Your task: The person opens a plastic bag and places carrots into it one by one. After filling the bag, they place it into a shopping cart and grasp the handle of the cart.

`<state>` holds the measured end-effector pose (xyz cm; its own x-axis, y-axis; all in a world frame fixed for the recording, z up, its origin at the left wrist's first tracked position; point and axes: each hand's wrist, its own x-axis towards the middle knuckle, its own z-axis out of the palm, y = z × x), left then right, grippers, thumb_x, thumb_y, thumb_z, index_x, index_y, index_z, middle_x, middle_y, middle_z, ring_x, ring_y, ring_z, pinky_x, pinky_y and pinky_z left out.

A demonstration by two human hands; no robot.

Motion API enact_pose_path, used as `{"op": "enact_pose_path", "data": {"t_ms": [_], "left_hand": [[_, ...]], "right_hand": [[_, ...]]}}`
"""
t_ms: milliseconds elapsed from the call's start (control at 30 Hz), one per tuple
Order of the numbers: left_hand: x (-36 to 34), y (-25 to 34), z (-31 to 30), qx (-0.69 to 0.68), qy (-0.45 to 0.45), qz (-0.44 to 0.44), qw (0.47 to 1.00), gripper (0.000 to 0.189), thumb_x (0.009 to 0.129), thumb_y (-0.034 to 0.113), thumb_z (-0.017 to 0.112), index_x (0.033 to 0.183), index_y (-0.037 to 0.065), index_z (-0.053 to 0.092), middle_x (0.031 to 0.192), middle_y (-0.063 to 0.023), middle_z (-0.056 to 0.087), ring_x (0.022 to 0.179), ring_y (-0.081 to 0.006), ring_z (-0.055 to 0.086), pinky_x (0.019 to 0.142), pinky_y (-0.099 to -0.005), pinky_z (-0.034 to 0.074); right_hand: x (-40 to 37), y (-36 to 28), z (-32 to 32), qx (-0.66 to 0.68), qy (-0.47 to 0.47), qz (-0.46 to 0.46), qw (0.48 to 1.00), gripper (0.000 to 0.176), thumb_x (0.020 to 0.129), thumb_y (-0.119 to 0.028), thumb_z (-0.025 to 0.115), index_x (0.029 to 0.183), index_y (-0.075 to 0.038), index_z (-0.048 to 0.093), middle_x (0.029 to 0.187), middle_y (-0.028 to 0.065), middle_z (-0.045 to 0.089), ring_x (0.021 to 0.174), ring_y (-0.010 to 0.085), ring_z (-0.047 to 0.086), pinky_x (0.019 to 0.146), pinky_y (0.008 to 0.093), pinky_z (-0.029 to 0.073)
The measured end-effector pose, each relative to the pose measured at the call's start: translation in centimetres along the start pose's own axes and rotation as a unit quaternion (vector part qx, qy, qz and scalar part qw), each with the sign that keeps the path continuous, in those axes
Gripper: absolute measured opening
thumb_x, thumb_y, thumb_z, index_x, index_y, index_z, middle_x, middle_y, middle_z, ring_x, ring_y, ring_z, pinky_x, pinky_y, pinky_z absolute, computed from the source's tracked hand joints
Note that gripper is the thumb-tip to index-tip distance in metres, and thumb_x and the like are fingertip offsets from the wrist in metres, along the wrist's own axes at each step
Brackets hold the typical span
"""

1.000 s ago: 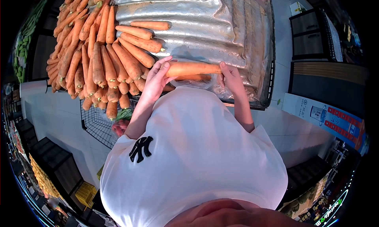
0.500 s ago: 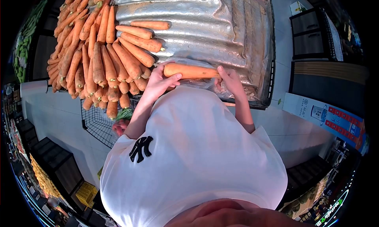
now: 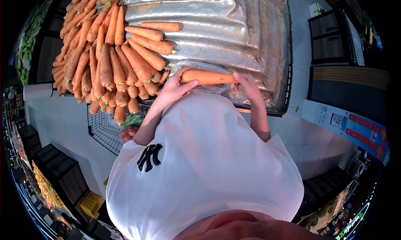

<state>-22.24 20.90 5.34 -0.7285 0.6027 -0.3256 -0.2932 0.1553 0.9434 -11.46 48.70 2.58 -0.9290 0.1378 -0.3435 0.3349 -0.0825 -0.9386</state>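
Note:
A single carrot (image 3: 209, 77) lies crosswise between my hands at the near edge of the display. My left hand (image 3: 177, 88) grips its thick end, thumb in front. The thin tip is pinched in my right hand (image 3: 246, 84). Under and behind the carrot is a crumpled clear plastic bag (image 3: 198, 66), partly hidden by it. To the left, a big pile of carrots (image 3: 106, 68) spreads out, and a few loose ones, such as this carrot (image 3: 161, 27), rest on the silver padded sheet (image 3: 200, 35).
A black wire basket or cart (image 3: 104, 129) with greens (image 3: 134, 120) stands at my lower left. The display's black rim (image 3: 288, 85) runs along the right. Beyond it are a blue and red printed box (image 3: 344, 125) and dark cabinets (image 3: 328, 35). A yellow crate (image 3: 91, 204) sits lower left.
Both hands and the carrot have shifted slightly to the right and a little nearer to me. The grip on the carrot looks the same.

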Motion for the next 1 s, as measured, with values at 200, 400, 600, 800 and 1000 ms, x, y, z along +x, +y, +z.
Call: {"op": "enact_pose_path", "data": {"t_ms": [200,400,600,800,1000], "left_hand": [[1.3,-1.4,-2.0,0.455,0.172,0.105,0.868,0.047,0.089,0.029,0.072,0.127,0.004,0.059,0.109,-0.0163,0.068,0.085,-0.0305,0.07,0.073,-0.0398,0.057],[1.5,-5.5,-2.9,0.48,0.152,0.11,0.857,0.042,0.085,0.028,0.075,0.114,0.004,0.056,0.106,-0.019,0.064,0.087,-0.0379,0.066,0.075,-0.0454,0.055],[2.7,-7.1,-3.0,0.41,0.142,0.07,0.899,0.032,0.08,0.015,0.074,0.102,0.003,0.055,0.092,-0.0195,0.065,0.088,-0.0395,0.065,0.075,-0.0465,0.053],[2.9,-5.9,-3.9,0.332,0.148,0.072,0.929,0.018,0.079,0.005,0.064,0.097,0.001,0.065,0.085,-0.0156,0.069,0.074,-0.0312,0.067,0.07,-0.0399,0.053],[2.8,-4.2,-4.0,0.273,0.155,0.042,0.949,0.037,0.08,0.002,0.06,0.116,0.001,0.068,0.093,-0.0124,0.072,0.065,-0.0159,0.061,0.064,-0.0307,0.051]], "right_hand": [[-1.2,-1.2,-1.9,-0.088,0.155,0.014,0.984,0.048,0.094,-0.041,0.068,0.072,0.001,0.07,0.058,-0.0005,0.056,0.055,0.0069,0.049,0.051,0.0259,0.039],[-1.6,-0.6,-2.7,-0.136,0.161,0.02,0.977,0.049,0.094,-0.042,0.067,0.07,0.001,0.07,0.058,-0.0011,0.057,0.056,0.0069,0.05,0.051,0.0263,0.039],[-0.1,0.8,0.6,-0.108,0.104,0.035,0.988,0.054,0.093,-0.048,0.066,0.07,0.0,0.069,0.057,0.0013,0.058,0.055,0.0091,0.053,0.049,0.0283,0.04],[1.4,1.8,3.9,-0.155,0.048,0.002,0.987,0.058,0.095,-0.053,0.061,0.075,0.0,0.069,0.059,0.0036,0.059,0.061,0.012,0.057,0.055,0.0294,0.043],[3.3,5.0,3.9,-0.043,0.043,0.044,0.997,0.043,0.098,-0.04,0.061,0.113,0.001,0.064,0.082,0.0094,0.066,0.073,0.0151,0.062,0.067,0.0292,0.049]]}}
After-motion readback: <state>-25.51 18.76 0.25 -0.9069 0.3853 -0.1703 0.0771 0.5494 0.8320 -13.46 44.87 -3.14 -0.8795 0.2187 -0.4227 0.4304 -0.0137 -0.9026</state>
